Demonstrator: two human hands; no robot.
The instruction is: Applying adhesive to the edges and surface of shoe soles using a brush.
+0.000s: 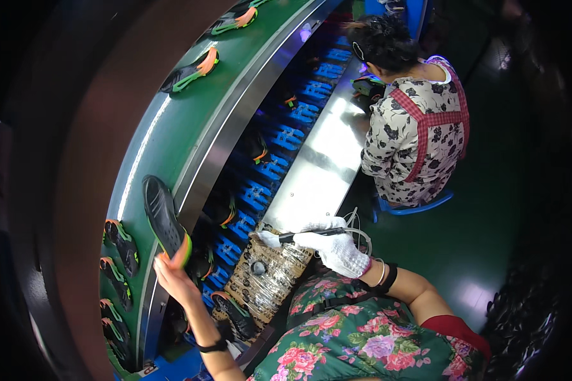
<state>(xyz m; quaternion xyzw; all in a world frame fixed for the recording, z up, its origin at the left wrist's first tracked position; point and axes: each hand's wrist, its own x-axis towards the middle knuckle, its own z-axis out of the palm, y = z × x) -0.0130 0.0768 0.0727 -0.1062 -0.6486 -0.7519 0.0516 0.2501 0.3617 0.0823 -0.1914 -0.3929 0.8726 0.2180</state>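
Note:
My bare left hand (177, 282) grips a black shoe (162, 213) by its orange and yellow-green heel end. The shoe is tilted up over the metal edge of the green belt. In a white knitted glove, my right hand (337, 249) is closed round a brush (321, 232) with a black handle and a pale tip; thin tubing loops beside the glove. The brush tip lies over a cardboard-covered, plastic-wrapped work surface (270, 270) with a small round container (258, 268) on it. Another black shoe (235, 314) rests near that surface's lower left corner.
Several black shoes with orange and green straps lie on the green belt (152, 152). Beside it runs a lower rack with blue holders (256, 193), some bearing shoes. Past the metal bench (314, 174), a person (419, 120) sits on a blue stool. A dark pile lies at lower right.

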